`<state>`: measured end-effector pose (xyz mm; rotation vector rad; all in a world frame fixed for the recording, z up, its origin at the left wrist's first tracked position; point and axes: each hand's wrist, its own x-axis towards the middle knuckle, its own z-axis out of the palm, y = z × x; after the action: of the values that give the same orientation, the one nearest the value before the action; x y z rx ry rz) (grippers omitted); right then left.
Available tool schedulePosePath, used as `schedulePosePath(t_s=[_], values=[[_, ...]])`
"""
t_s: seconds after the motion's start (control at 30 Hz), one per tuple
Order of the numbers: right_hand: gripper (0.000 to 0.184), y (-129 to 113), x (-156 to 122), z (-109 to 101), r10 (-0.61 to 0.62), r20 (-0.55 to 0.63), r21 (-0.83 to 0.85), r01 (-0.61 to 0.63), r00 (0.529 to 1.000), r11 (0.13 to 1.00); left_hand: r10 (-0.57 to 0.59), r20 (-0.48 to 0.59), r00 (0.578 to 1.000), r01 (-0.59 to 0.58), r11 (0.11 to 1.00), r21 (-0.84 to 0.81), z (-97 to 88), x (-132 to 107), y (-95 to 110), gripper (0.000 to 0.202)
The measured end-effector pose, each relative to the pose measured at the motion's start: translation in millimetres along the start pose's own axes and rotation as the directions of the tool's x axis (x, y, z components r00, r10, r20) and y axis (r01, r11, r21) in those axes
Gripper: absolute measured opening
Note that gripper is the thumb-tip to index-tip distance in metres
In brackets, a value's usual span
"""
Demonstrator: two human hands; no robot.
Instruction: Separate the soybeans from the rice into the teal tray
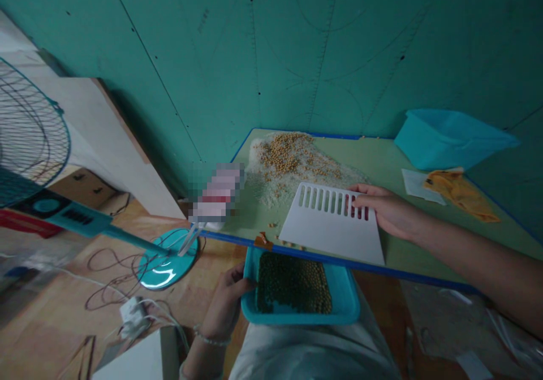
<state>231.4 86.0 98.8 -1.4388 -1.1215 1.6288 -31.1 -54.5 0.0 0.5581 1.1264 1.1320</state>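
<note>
My right hand (384, 207) grips a white slotted plastic scraper (335, 230) by its slotted top end, fingers passing through or behind the slots. The scraper lies tilted near the table's front edge. My left hand (235, 286) is closed on the left rim of a blue plastic basin (299, 318), held below the table edge above my lap. Dark green beans (275, 281) and yellow soybeans (320, 286) lie inside it. On the table, a pile of soybeans (282, 154) rests on a spread of white grains (265, 185). A few soybeans sit beside the front edge.
The light green table (373, 156) has blue edging and stands against a green wall. A second blue basin (449, 139), a yellow cloth (466, 193) and a white card are at right. At left stand a blurred-out object (218, 193), a fan (72, 213), cables and a power strip (133, 315).
</note>
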Motion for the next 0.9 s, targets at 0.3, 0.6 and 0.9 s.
schedulePosePath(t_s=[0.3,0.6,0.9], values=[[0.018,0.4,0.4,-0.5,0.008,0.001,0.002,-0.008,1.000,1.000,-0.001,-0.030,1.000,0.001,1.000,0.009,1.2,-0.8,0.3,0.013],[0.018,-1.2,-1.8,0.8,0.005,-0.004,0.001,-0.005,1.000,1.000,-0.003,0.002,1.000,0.003,1.000,-0.005,1.9,-1.1,0.9,0.018],[0.017,0.3,-1.4,-0.6,0.005,0.014,-0.001,-0.005,1.000,1.000,-0.012,-0.012,1.000,0.012,1.000,0.011,1.7,-0.4,-0.4,0.018]])
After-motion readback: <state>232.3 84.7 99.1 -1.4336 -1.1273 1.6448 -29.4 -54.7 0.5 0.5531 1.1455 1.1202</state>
